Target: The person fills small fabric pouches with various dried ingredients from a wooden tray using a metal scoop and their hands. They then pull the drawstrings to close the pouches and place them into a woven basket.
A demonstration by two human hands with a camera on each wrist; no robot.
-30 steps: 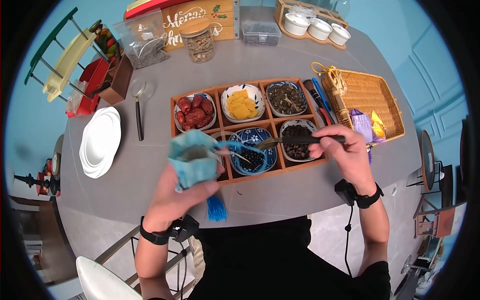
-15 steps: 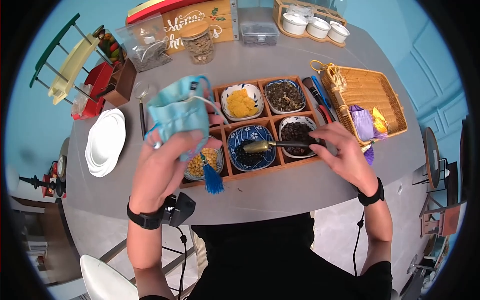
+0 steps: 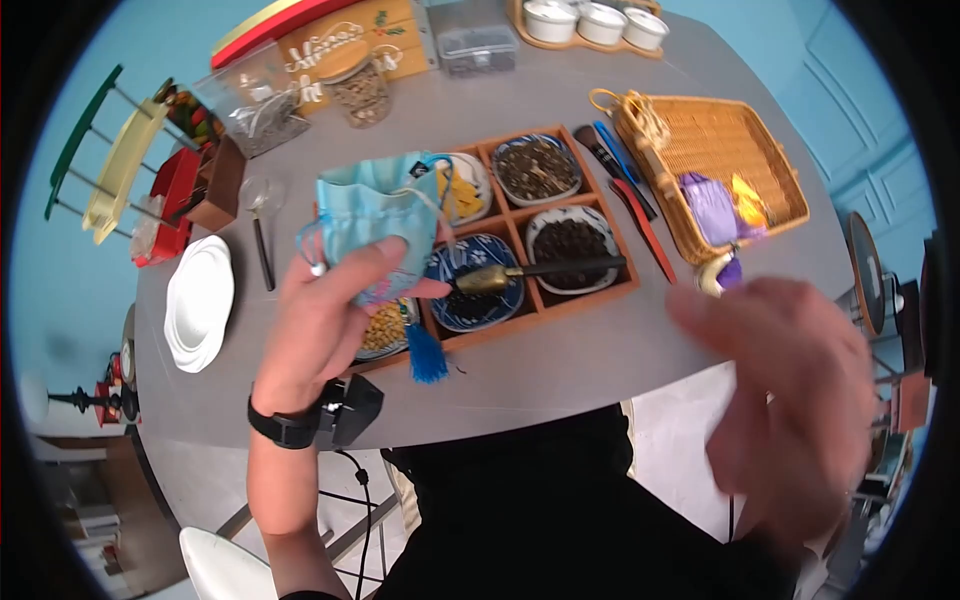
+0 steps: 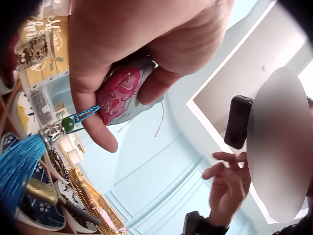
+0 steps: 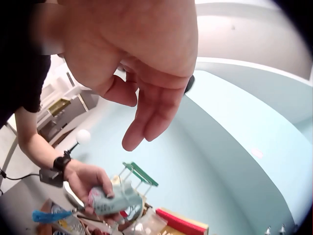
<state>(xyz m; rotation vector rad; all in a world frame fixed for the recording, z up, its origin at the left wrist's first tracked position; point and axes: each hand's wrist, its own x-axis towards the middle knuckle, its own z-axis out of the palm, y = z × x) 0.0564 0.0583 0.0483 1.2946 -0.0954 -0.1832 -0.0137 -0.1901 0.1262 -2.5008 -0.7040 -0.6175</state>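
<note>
My left hand (image 3: 325, 310) grips a light blue drawstring pouch (image 3: 372, 200) above the left part of a divided wooden tray (image 3: 563, 312). A blue tassel (image 3: 427, 355) hangs from it, and a pink pattern shows on the pouch in the left wrist view. My right hand (image 3: 785, 390), blurred and raised near the camera, holds nothing; its fingers hang loosely curled in the right wrist view. A small brass scoop (image 3: 484, 279) with a dark handle lies across a blue patterned bowl (image 3: 514, 300) of black grains and the neighbouring bowl of dark beans (image 3: 572, 240).
Yellow kernels (image 3: 385, 328) and dried leaves (image 3: 537, 168) fill other tray bowls. To the right are a red-handled tool (image 3: 645, 230) and a wicker basket (image 3: 725, 125) with small pouches. On the left stand a white dish (image 3: 199, 305) and a strainer (image 3: 263, 240); a lidded jar (image 3: 358, 95) is behind.
My right hand has let go of the scoop, leaving it on the bowls, and risen toward the camera. My left hand has lifted and turned the pouch upright. The head view has shifted.
</note>
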